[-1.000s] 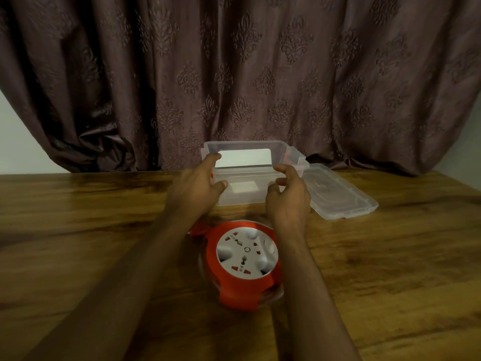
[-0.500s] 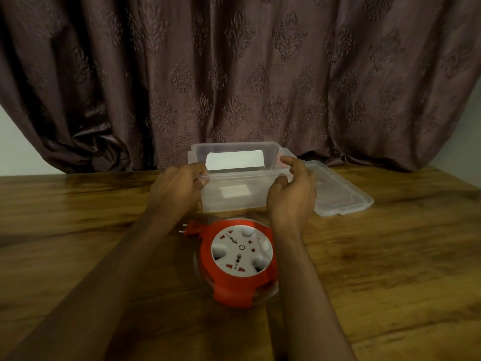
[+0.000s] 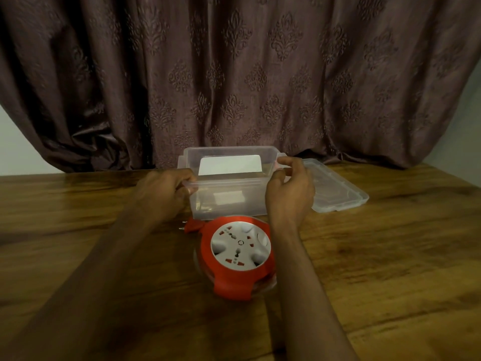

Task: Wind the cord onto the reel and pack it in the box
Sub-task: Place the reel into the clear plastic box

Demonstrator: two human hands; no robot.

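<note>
Left hand (image 3: 166,194): fingers curled over the near left rim of the box (image 3: 229,201), grasping it
Right hand (image 3: 290,194): thumb and fingertips pinched on the right end of the rim, by the corner latch; grasp looks lighter than the left
Box: clear plastic, open, empty but for a pale label showing through its wall; stands on the table (image 3: 390,256), just behind the reel
Lid (image 3: 338,191): off, lying flat, touching the box on its right side
Reel (image 3: 238,256): red with white socket face, flat on the table between the forearms; cord appears wound in, plug (image 3: 191,225) tucked at its upper left
Step in hand, by judgement: winding done, box being positioned for packing
Next move calls for: letting go of the box, lifting the reel level and lowering it inside, plug tucked in; then the lid
</note>
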